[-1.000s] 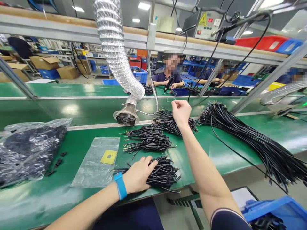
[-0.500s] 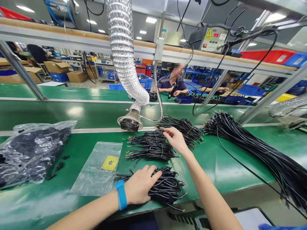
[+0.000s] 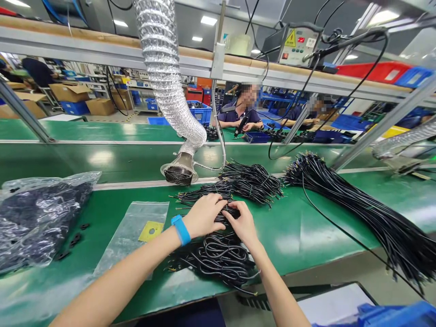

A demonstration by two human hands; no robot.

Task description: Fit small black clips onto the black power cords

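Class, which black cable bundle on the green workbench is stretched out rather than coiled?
The long black cable bundle, rightmost on the green workbench; it runs past the front edge, whereas the other bundles are folded into short loops.

Blue wristband (image 3: 181,230) — left wrist; right wrist — seemingly bare.
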